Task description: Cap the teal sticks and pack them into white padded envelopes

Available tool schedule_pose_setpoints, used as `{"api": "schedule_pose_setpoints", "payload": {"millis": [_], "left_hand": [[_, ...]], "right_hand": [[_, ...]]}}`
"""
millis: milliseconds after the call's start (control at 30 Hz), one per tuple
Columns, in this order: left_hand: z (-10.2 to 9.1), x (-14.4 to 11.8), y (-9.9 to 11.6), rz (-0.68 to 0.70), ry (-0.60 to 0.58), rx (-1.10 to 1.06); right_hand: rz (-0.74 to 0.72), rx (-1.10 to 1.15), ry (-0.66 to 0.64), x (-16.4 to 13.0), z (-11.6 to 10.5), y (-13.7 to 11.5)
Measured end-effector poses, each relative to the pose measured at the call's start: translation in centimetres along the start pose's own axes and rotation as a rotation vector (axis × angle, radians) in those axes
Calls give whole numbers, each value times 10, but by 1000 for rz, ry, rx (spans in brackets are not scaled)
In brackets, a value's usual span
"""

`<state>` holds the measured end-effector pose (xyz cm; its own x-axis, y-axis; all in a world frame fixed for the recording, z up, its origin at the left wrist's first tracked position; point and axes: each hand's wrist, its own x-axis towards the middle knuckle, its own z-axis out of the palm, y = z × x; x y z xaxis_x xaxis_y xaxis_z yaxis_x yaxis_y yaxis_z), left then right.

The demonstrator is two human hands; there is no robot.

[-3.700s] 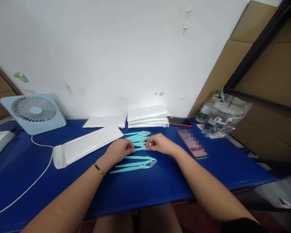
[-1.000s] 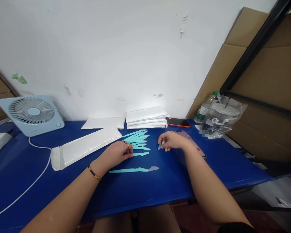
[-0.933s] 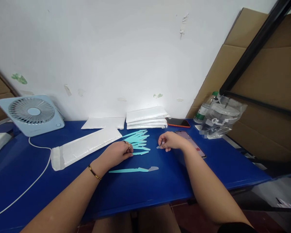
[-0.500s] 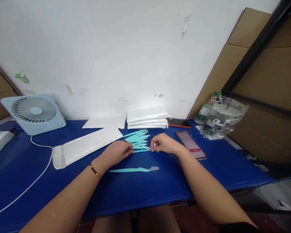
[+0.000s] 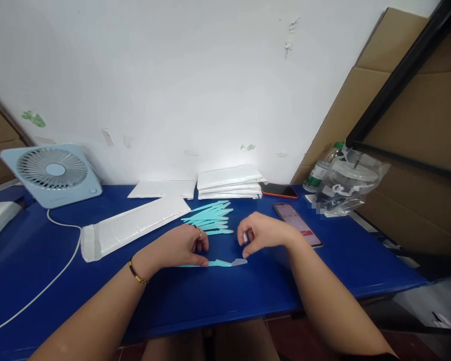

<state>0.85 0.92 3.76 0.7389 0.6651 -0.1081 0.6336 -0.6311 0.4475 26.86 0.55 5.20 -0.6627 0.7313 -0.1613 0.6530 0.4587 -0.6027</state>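
On the blue table in front of me lies a single teal eyebrow razor (image 5: 221, 263) with a clear cap (image 5: 239, 261) at its right end. My left hand (image 5: 186, 245) is over the razor's handle, thumb down at it and the other fingers curled but apart from the thumb. Just above the cap, my right hand (image 5: 265, 232) has thumb and forefinger spread. A small pale spot shows between its fingers, too small to make out. Beyond both hands sits a loose pile of similar teal razors (image 5: 210, 216), partly hidden by my left hand.
A long white padded envelope (image 5: 131, 225) lies left of the pile. A stack of white packets (image 5: 229, 183) and another packet (image 5: 163, 189) rest by the wall. Two phones, one lit (image 5: 298, 223) and one dark (image 5: 279, 190), are at right. A fan (image 5: 54, 173) stands far left; a bagged cup (image 5: 351, 183) stands right.
Both hands have moved from the razor pile towards the single near razor. They have let go of the razor at the pile's front edge, and the right fingers have spread.
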Motion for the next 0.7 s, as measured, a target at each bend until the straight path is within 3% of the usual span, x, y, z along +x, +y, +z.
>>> {"api": "schedule_pose_setpoints", "payload": {"millis": [67, 133, 300, 467, 700], "left_hand": [[0, -3, 3, -13, -76, -12], [1, -3, 3, -44, -77, -9], [5, 2, -5, -129, 10, 50], [5, 5, -10, -169, 112, 101], [4, 5, -8, -158, 120, 102]], "right_hand": [[-19, -63, -103, -3, 3, -6], [-32, -128, -124, 0, 9, -11], [-45, -220, -10, 10, 19, -8], [-7, -141, 106, 12, 13, 0], [-24, -64, 126, 17, 17, 3]]}}
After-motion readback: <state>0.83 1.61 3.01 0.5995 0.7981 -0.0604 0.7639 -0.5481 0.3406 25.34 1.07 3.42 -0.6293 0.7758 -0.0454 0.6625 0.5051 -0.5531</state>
